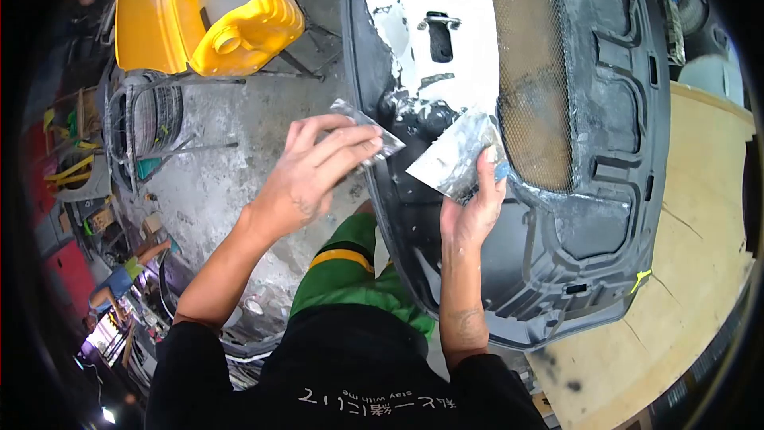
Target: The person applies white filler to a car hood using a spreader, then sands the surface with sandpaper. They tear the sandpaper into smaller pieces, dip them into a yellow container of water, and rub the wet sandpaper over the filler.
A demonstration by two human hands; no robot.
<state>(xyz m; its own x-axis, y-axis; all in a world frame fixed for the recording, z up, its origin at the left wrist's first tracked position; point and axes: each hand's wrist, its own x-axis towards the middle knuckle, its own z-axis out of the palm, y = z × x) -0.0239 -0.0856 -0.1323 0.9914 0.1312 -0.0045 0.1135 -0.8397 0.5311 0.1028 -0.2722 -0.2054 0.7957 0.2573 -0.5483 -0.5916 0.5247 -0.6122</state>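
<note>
My left hand [306, 163] grips a thin metal plate [390, 142], its fingers lying over the upper face. In my right hand [477, 211] is a wider flat plate [458, 155] smeared with white paste, the thumb on top. Both plates are over the near left part of a large black moulded panel [509, 247], a short gap between them. White paste [469, 16] covers the panel's upper left area around a rectangular opening [440, 38]. Beside the paste runs a brown mesh strip [535, 72].
A cut-open yellow jug [278, 16] stands at the upper left on a metal frame. Below it is a rounded wire-like stack [151, 127]. A wooden board [692, 215] lies under the panel at right. Another person [119, 279] is at the far left.
</note>
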